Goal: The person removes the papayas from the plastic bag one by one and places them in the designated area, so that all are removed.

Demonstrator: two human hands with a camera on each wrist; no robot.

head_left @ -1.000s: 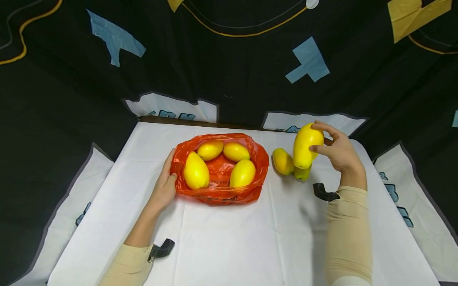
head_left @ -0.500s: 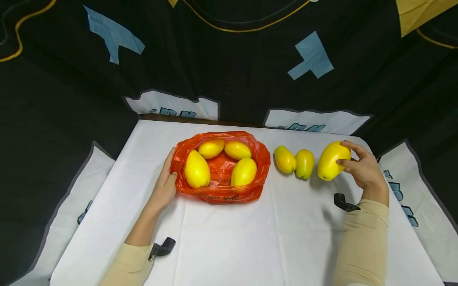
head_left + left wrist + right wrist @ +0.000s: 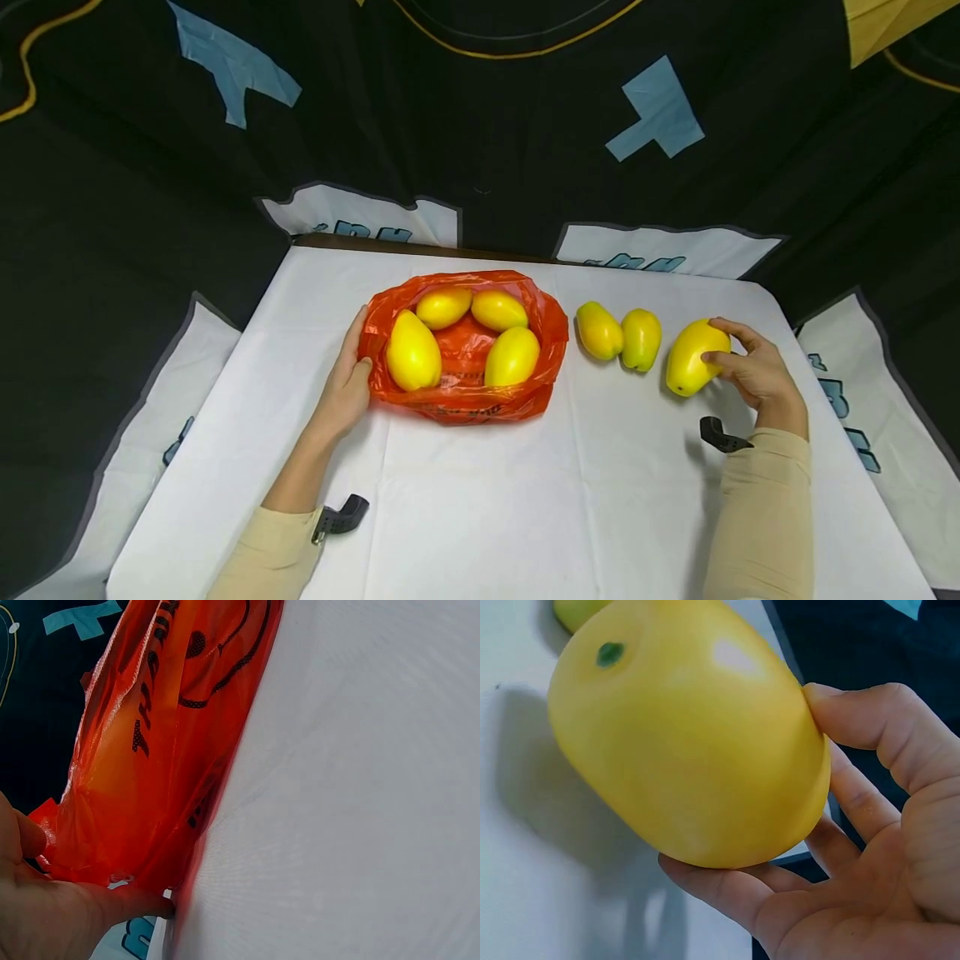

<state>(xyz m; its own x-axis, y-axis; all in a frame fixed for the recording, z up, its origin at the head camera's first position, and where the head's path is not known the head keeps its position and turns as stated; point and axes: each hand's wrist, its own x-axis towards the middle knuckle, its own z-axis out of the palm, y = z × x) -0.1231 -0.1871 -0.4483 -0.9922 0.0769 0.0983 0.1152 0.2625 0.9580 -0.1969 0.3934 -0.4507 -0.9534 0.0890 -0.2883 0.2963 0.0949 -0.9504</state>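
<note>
My right hand (image 3: 757, 375) grips a large yellow oblong fruit (image 3: 696, 357) from its right side, low over the table at the right. In the right wrist view, thumb and fingers span one end of this fruit (image 3: 690, 742), and a green stem spot shows near the other. My left hand (image 3: 343, 379) holds the left edge of an orange-red plastic bag (image 3: 461, 408). In the left wrist view, the bag's corner (image 3: 97, 862) lies between thumb and fingers. Inside the open bag sit several yellow fruits, among them a large one (image 3: 413, 352) at the left.
Two smaller yellow-green fruits, one left (image 3: 600, 331) and one right (image 3: 641, 340), lie side by side between bag and right hand. A white cloth covers the table (image 3: 480, 508). Behind it hangs a black curtain (image 3: 480, 125) with blue tape.
My right hand has carried the large yellow fruit rightward from above the two smaller ones, then lowered it towards the table. The left hand and the bag stay in place.
</note>
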